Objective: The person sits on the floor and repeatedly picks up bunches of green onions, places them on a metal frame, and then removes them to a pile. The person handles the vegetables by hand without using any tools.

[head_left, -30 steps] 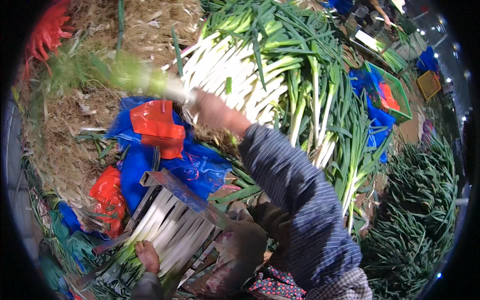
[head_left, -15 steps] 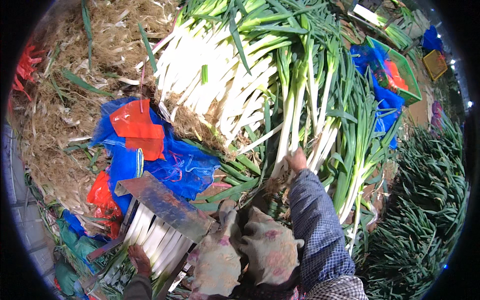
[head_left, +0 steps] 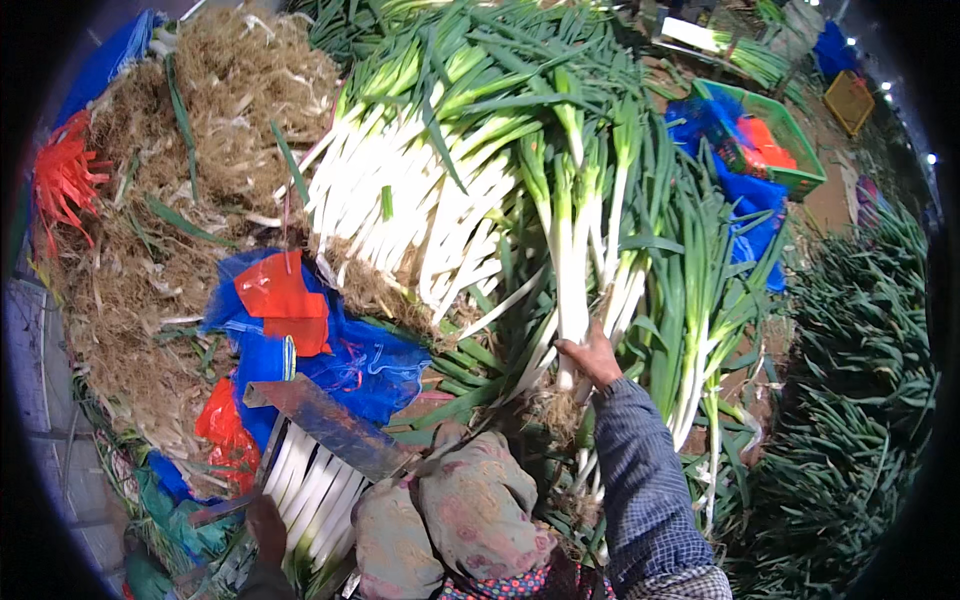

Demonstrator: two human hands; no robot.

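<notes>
A thick white leek shaft (head_left: 571, 290) is gripped low down by my right hand (head_left: 592, 360), whose thumb lies across it. A tuft of brown roots (head_left: 553, 412) hangs below the hand, and green leaves spread away at the far end. My left hand (head_left: 266, 528) rests beside a row of white leeks (head_left: 312, 492) lying in a metal frame (head_left: 325, 428) at the lower left. Its fingers look stretched out and hold nothing visible. Past my right hand lies a big pile of leeks (head_left: 400, 205), with more leeks (head_left: 705, 375) just right of my sleeve.
Trimmed roots (head_left: 215, 110) heap at the far left. Blue netting (head_left: 375, 375) with an orange-red sheet (head_left: 280, 290) lies between heap and frame. A green crate (head_left: 812, 165) stands far right, above a dense green leek bank (head_left: 850, 420). My covered knees (head_left: 470, 490) are near.
The view has shifted. My right hand has closed around a leek shaft and drawn it nearer, off the others. My left hand has slid toward the left edge of the framed leeks.
</notes>
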